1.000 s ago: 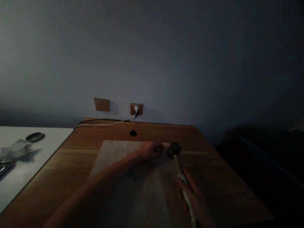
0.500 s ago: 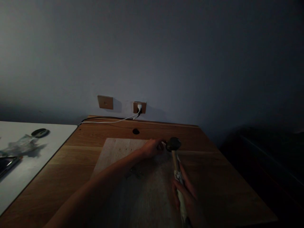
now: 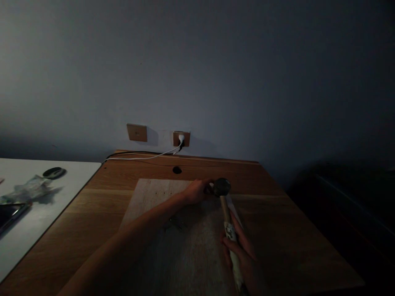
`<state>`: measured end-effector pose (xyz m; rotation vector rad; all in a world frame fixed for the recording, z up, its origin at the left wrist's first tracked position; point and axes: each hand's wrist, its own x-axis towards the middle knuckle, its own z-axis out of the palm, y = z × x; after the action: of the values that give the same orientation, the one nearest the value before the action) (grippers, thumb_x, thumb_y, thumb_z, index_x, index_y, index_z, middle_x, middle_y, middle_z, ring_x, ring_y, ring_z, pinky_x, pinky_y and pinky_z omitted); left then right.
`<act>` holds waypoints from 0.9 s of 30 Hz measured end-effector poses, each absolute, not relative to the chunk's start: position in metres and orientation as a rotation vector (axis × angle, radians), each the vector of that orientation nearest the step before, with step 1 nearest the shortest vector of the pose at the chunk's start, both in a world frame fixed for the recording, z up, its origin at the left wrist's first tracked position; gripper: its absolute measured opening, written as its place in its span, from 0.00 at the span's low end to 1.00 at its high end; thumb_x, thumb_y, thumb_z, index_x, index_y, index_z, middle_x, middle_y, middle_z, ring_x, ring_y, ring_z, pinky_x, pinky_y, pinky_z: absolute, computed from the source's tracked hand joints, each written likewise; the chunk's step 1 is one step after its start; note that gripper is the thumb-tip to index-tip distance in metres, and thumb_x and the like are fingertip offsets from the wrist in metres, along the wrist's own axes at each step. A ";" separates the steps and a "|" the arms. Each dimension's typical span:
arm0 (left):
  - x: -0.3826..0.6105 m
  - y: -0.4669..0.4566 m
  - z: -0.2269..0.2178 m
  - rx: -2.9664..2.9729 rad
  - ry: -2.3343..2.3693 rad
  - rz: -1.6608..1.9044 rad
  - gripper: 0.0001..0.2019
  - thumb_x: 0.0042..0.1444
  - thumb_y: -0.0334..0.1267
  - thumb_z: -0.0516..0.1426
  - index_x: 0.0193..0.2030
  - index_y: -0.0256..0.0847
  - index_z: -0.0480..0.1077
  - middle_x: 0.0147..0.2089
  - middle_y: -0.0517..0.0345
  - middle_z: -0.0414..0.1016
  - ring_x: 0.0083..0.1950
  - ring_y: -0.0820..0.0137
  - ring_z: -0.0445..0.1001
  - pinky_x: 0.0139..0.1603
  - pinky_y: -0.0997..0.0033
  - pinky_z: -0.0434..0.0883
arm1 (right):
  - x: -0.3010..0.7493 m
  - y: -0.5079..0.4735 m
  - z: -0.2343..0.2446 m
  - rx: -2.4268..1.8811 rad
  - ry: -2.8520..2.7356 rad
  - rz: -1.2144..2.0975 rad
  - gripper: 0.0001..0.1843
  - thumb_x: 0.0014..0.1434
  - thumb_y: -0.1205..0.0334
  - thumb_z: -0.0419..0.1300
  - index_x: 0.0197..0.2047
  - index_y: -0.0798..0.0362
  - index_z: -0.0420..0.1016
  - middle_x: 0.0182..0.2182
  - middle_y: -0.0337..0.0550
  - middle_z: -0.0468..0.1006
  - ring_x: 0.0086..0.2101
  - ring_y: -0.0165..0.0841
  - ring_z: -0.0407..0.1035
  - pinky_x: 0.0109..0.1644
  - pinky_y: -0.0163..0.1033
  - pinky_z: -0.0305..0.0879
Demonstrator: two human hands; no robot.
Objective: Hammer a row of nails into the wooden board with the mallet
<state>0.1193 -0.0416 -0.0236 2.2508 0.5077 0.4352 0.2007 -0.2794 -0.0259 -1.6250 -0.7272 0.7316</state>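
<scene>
My right hand (image 3: 242,248) is wrapped round the pale handle of a hammer (image 3: 230,230). The dark hammer head (image 3: 221,187) is at the far right part of a pale wooden board (image 3: 197,255), right beside the fingers of my left hand (image 3: 198,191). Those left fingers are bent and pinched together above the board; whatever they hold is hidden by the hammer head and the dim light. Under my left forearm a few small dark metal pieces (image 3: 175,223), perhaps nails, lie on the board. Several small dark marks dot its far left part.
The board lies on a brown wooden desk (image 3: 277,230) with a round cable hole (image 3: 177,169). A white table (image 3: 55,205) on the left bears a crumpled plastic bag (image 3: 32,187), a dark round dish (image 3: 54,172) and a dark device (image 3: 10,213). Cables run to a wall socket (image 3: 181,138).
The hammer head has shifted slightly left, closer to my left fingers, and my right hand has moved a little with it. My left hand stays nearly in place.
</scene>
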 end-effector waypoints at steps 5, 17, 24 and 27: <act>0.119 -0.041 -0.025 2.271 0.525 0.474 0.29 0.49 0.28 0.68 0.59 0.41 0.73 0.49 0.52 0.84 0.48 0.61 0.82 0.48 0.71 0.74 | 0.201 -0.280 -0.020 -1.623 -0.702 0.762 0.34 0.55 0.50 0.67 0.66 0.35 0.72 0.59 0.39 0.78 0.63 0.48 0.66 0.69 0.54 0.57; 0.119 -0.040 -0.024 2.250 0.510 0.448 0.28 0.49 0.26 0.66 0.59 0.41 0.73 0.47 0.54 0.84 0.47 0.62 0.83 0.48 0.71 0.74 | 0.197 -0.283 -0.021 -1.580 -0.653 0.922 0.43 0.57 0.46 0.66 0.73 0.39 0.60 0.35 0.39 0.82 0.28 0.36 0.74 0.33 0.39 0.72; 0.117 -0.042 -0.019 2.292 0.546 0.420 0.28 0.51 0.31 0.67 0.60 0.42 0.73 0.47 0.54 0.84 0.46 0.62 0.82 0.47 0.71 0.74 | 0.201 -0.283 -0.028 -1.631 -0.715 0.774 0.37 0.58 0.49 0.65 0.70 0.38 0.66 0.45 0.42 0.84 0.45 0.45 0.77 0.54 0.52 0.72; 0.118 -0.042 -0.018 2.275 0.518 0.385 0.26 0.52 0.28 0.65 0.59 0.41 0.73 0.45 0.55 0.84 0.43 0.65 0.82 0.46 0.71 0.74 | 0.202 -0.283 -0.030 -1.614 -0.774 0.710 0.35 0.58 0.49 0.65 0.68 0.35 0.68 0.61 0.39 0.76 0.64 0.49 0.64 0.71 0.58 0.51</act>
<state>0.1176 -0.0423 -0.0180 2.2748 0.5180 0.3850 0.2023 -0.2826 -0.0297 -1.6144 -0.7741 0.7097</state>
